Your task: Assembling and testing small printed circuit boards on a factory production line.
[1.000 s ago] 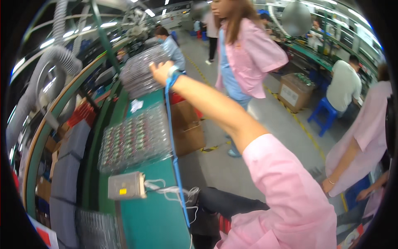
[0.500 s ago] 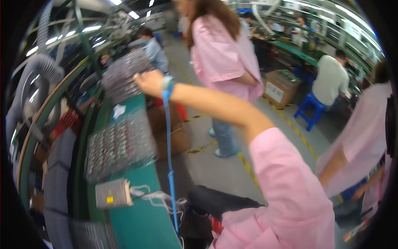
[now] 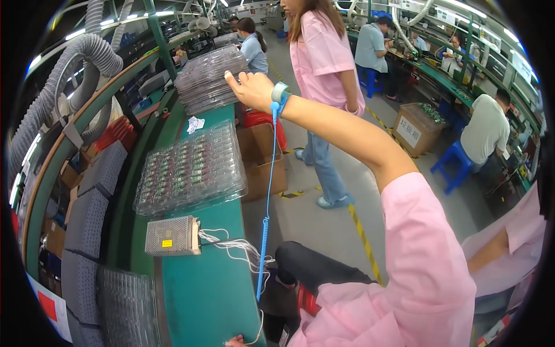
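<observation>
My right hand reaches out over the right side of a tall stack of clear plastic trays. Its fingers are loosely bent and apart, one with a white tip, and nothing shows in them. A blue wrist strap circles that wrist, its coiled cord hanging to the bench. Closer to me lies a clear blister tray filled with rows of small green circuit boards. Only a few fingertips of my left hand show at the lower edge, beside a thin white cable; whether they grip it is hidden.
A metal power supply with white wires sits on the green bench. Grey trays line the left side. Under the bench edge stands an open cardboard box. A pink-sleeved person stands close by; others sit farther off.
The view has shifted, so bench, trays and my right arm appear farther right. My right hand stays by the stack. Fingertips of my left hand have come into view below.
</observation>
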`<state>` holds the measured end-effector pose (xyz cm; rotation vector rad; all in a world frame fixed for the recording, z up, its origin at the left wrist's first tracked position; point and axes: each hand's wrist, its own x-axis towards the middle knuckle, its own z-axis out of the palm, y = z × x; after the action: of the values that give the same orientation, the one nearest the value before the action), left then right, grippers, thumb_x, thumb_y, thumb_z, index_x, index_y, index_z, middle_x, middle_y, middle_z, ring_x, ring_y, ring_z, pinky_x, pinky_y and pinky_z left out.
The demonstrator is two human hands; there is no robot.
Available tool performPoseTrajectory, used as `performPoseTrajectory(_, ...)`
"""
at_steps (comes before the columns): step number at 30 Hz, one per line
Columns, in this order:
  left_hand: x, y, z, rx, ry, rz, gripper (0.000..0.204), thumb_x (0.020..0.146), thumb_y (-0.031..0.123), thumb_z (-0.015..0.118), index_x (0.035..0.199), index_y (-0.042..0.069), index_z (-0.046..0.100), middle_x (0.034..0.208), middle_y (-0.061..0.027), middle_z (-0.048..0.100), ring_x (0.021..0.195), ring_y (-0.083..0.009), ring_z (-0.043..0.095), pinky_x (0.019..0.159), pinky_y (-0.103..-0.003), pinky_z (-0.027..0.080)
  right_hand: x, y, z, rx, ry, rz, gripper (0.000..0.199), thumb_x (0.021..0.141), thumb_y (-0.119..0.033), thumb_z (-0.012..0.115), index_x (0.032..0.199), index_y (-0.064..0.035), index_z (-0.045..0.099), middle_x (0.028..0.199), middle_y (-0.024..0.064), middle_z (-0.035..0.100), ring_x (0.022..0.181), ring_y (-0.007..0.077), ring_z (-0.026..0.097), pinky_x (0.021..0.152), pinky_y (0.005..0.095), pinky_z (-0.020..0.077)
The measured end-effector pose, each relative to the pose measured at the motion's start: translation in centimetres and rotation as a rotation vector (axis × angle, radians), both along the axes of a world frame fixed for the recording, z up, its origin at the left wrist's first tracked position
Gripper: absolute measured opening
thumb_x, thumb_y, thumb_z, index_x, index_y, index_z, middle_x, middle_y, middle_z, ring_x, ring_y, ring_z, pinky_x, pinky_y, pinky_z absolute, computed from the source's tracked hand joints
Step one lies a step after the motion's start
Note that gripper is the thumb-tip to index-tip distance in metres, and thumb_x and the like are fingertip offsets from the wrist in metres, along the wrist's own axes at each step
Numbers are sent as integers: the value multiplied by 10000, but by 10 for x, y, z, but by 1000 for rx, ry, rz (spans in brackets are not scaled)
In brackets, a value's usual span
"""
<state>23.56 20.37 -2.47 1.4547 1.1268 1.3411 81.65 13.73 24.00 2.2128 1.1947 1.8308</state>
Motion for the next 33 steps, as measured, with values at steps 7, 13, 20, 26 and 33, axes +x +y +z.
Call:
performPoseTrajectory(7, -6, 8, -7, -20, -23, -81, 265, 981, 202, 465, 885, -26, 559, 762, -141, 604, 685, -218, 550, 698, -285, 461, -18, -9, 14, -50, 25, 26, 405, 831, -169, 510, 1194, 7, 473, 732, 121, 564, 517, 244, 554, 430, 333, 461)
performPoseTrajectory(13, 16, -46, 73, 27, 200, -115, 237, 949, 175, 487, 826, -21, 540, 713, -143, 575, 643, -235, 521, 665, -311, 454, -37, -51, 20, -92, 164, 120, 301, 850, -158, 481, 1103, 3, 446, 686, 137, 575, 511, 291, 591, 426, 390, 477)
performPoseTrajectory(20, 25, -65, 87, 15, 240, -79, 222, 930, 172, 495, 836, -26, 531, 724, -154, 566, 651, -243, 524, 670, -318, 456, -73, -51, 10, -104, 14, 393, 308, 834, -165, 497, 1102, -17, 458, 653, 97, 517, 485, 259, 552, 409, 360, 446)
performPoseTrajectory(26, 20, -60, 85, 49, 272, -99, 225, 932, 170, 491, 832, -28, 524, 722, -156, 562, 649, -245, 517, 670, -319, 453, -70, -54, -10, -143, 45, 297, 330, 830, -178, 509, 1108, -4, 470, 661, 101, 513, 499, 252, 552, 413, 356, 433)
performPoseTrajectory(33, 17, -59, 85, 89, 300, -105, 229, 934, 168, 486, 826, -31, 516, 720, -158, 558, 647, -248, 509, 671, -319, 450, -72, -54, -20, -177, 41, 285, 358, 826, -186, 520, 1130, 0, 481, 701, 109, 518, 539, 242, 547, 434, 348, 423)
